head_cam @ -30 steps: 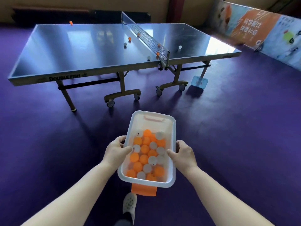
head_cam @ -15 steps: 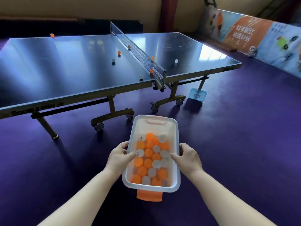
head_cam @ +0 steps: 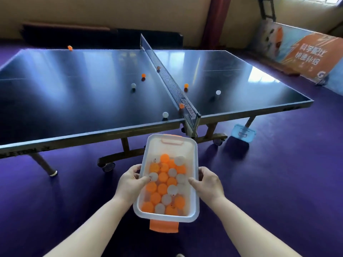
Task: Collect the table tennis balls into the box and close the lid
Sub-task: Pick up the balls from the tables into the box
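I carry a clear plastic box point(head_cam: 194, 158) with orange latches, lid off, holding several orange and white balls point(head_cam: 165, 186). My left hand point(head_cam: 130, 182) grips its left wall and my right hand point(head_cam: 207, 182) grips its right wall, thumbs over the rim. On the table tennis table point(head_cam: 83, 101) ahead lie loose balls: a white ball point(head_cam: 165, 114) near the front edge, an orange ball point(head_cam: 181, 106) against the net point(head_cam: 172, 86), a white ball point(head_cam: 133, 85), an orange ball point(head_cam: 143, 75), and right of the net an orange ball point(head_cam: 186, 85) and a white ball point(head_cam: 218, 92).
A light blue lid point(head_cam: 243, 133) leans on the purple floor by the table's right leg. Another orange ball point(head_cam: 70, 47) sits at the table's far left edge. Printed barrier boards point(head_cam: 304, 54) stand at the right. Wheeled table legs point(head_cam: 108, 165) are just ahead.
I have walked closer to the table with the box in both hands. The table now fills more of the view and its near edge is just beyond the box.
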The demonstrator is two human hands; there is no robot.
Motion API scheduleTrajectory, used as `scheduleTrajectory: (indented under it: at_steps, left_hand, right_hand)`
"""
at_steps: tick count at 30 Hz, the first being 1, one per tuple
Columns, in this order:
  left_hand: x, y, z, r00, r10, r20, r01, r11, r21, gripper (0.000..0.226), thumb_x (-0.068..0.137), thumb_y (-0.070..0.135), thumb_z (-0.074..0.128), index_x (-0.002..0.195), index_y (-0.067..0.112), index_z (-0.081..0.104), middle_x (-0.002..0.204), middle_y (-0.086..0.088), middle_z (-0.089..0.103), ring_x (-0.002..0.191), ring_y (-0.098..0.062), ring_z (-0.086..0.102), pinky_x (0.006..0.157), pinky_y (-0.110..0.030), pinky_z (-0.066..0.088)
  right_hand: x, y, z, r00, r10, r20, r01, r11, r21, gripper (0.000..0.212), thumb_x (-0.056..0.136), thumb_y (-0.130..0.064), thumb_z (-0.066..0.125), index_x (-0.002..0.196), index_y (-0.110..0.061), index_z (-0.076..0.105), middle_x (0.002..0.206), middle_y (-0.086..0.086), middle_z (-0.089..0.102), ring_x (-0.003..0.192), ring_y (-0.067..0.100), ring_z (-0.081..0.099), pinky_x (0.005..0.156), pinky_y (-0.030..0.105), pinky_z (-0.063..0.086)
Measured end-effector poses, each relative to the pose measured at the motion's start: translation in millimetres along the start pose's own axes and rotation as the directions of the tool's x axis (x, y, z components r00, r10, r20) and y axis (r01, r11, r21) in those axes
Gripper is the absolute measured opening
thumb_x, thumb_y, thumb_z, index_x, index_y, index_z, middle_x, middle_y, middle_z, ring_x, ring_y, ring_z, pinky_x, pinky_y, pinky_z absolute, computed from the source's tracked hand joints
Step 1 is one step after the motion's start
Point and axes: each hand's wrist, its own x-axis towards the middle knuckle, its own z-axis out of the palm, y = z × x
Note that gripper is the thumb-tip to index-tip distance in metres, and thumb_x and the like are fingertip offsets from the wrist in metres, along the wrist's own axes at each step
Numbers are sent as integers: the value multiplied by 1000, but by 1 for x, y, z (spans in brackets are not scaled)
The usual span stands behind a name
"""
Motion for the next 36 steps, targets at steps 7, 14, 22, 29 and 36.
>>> scheduleTrajectory:
  at_steps: [7, 14, 22, 29, 36]
  left_hand:
    - [99, 51, 12, 968, -27, -249, 10, 998, -69, 36, 89, 13, 60, 123, 24, 55, 90, -1, 65, 80, -16, 65, 59, -27, 52]
    - [209, 70, -12, 910, -50, -412, 57, 998, 5, 40, 91, 17, 54, 131, 20, 49, 86, 16, 57, 79, -7, 59, 67, -31, 51]
    - [361, 94, -71, 933, -74, -353, 71, 997, -21, 30, 91, 16, 54, 119, 29, 53, 90, 5, 63, 84, -17, 63, 69, -34, 51]
    - [458, 110, -102, 940, -126, -317, 120, 992, -38, 27, 90, 15, 53, 111, 32, 51, 85, 4, 63, 78, -14, 62, 60, -28, 47]
    - [513, 114, -105, 941, -190, -281, 176, 982, -73, 30, 89, 17, 54, 117, 29, 53, 88, 1, 64, 81, -15, 63, 64, -29, 49]
  right_hand:
    - [153, -57, -13, 984, -134, 119, 135, 991, 2, 22, 81, -33, 66, 100, -24, 60, 85, -12, 63, 81, 11, 60, 68, 28, 48]
    - [277, -114, 24, 953, -227, 201, 227, 974, 22, 24, 82, -30, 65, 104, -22, 60, 81, -15, 57, 82, 12, 58, 73, 30, 49]
    - [408, -159, 68, 976, -134, 172, 124, 990, 66, 22, 97, -35, 45, 100, -23, 63, 81, -8, 63, 76, 15, 58, 74, 36, 51]
    - [489, -157, 102, 989, 37, 145, 3, 964, -266, 33, 95, -23, 43, 125, -23, 55, 120, 1, 53, 104, 20, 54, 83, 33, 45]
    - [523, -138, 143, 960, 74, 268, 88, 833, -546, 47, 93, -20, 52, 137, -33, 41, 146, 0, 27, 128, 21, 32, 100, 33, 39]
